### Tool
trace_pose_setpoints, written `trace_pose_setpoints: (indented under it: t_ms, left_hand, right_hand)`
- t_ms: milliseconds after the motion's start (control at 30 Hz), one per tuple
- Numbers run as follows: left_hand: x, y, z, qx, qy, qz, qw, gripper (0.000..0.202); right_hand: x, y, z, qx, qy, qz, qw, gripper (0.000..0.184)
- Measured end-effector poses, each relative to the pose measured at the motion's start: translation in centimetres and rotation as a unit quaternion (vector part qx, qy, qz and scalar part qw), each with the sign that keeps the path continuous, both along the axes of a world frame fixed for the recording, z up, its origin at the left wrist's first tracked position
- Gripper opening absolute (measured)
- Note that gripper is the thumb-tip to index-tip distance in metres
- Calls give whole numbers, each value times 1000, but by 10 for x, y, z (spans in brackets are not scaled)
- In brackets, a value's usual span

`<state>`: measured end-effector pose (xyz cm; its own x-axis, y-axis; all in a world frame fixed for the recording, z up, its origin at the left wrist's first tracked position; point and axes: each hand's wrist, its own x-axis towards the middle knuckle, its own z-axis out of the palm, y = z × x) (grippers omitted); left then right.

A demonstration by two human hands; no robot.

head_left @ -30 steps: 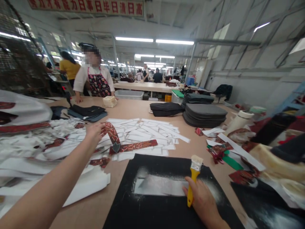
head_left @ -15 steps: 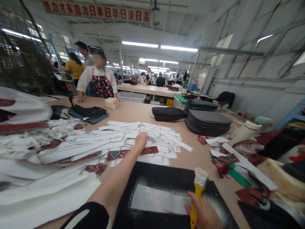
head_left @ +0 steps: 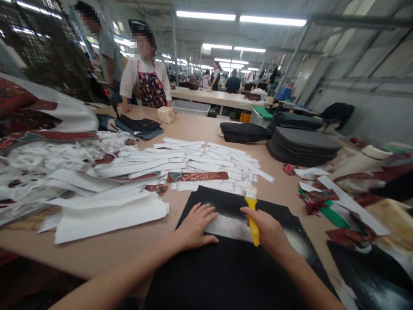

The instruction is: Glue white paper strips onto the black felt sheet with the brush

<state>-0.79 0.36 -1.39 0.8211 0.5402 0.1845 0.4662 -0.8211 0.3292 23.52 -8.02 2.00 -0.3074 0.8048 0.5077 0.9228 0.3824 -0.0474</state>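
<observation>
Pale strip (head_left: 230,227) on a black board (head_left: 214,197), toward the board's far edge, long axis running left to right, right end dipping slightly toward the near side. Left hand (head_left: 194,228) at the strip's left end: palm down, fingers spread and straightened, gripping nothing, thumb by the strip's near edge, other fingertips toward the board's far edge. Pressing firmly or merely resting: cannot tell. Right hand (head_left: 267,228) at the opposite end, curled around the yellow handle of a brush (head_left: 252,219), bristles up and pointing toward the board's far edge, butt of the handle over the strip's right end. Strip thus between the two hands: rightward from the left one, leftward from the right one, neither clearly nearer. Just beyond the board's far-left corner, red patterned strip (head_left: 198,177), long axis also left to right, nearer to the left hand than to the right, on top of scattered white strips (head_left: 222,161). White sheets (head_left: 109,215) off the board's left edge, with brown tabletop (head_left: 145,252) between. Beyond the board's far-right corner, dark stacked panels (head_left: 303,148).
</observation>
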Motion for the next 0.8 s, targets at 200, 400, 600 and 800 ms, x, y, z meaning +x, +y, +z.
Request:
trace_pose_setpoints:
  t_ms: [200, 400, 600, 800]
  left_hand:
    - [2, 1, -16, -8, -55, 37, 998, 77]
    - [4, 0, -16, -1, -89, 58, 994, 72]
    - [1, -1, -14, 10, -105, 73, 992, 66]
    - [2, 4, -14, 16, -87, 29, 996, 54]
  right_hand:
    - [-29, 14, -31, -9, 70, 13, 997, 20]
    - [-27, 16, -65, -34, 74, 25, 996, 35]
    - [-26, 15, -67, -38, 110, 40, 992, 35]
    - [-30, 12, -61, -54, 160, 59, 984, 26]
